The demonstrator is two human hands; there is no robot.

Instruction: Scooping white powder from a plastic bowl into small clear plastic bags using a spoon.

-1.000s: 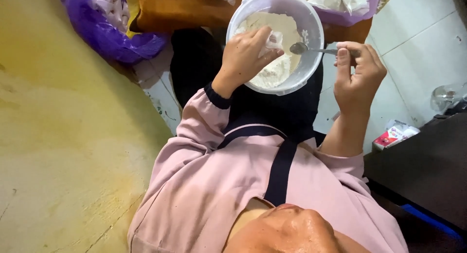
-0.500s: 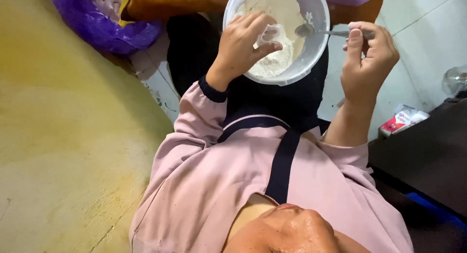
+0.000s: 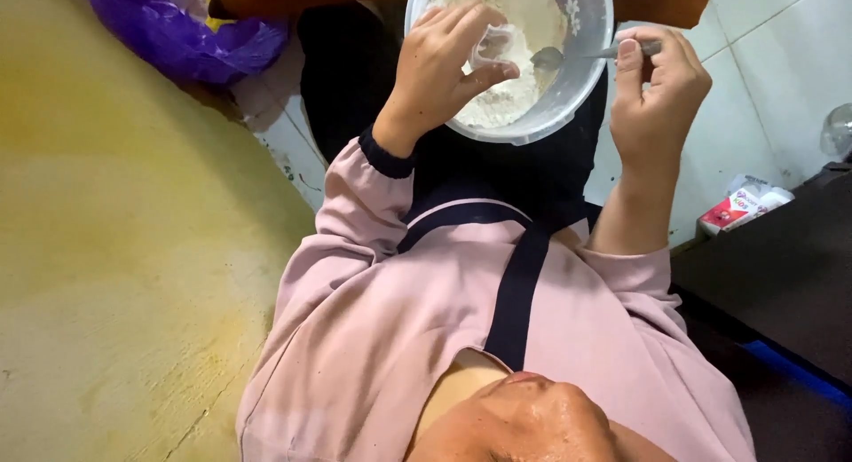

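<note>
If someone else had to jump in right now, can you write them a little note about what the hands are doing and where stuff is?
Left hand: over the white bowl, fingers curled round a small pale lump, hard to tell what.
Right hand: pinching the handle of a metal spoon; its tip is inside the bowl.
The bowl rests on the lap and holds white flour. A purple bag lies on the floor to the left.
Done: flour is in the bowl, spoon is in it.
Left: most flour looks dry and loose, so mixing probably isn't finished.
</note>
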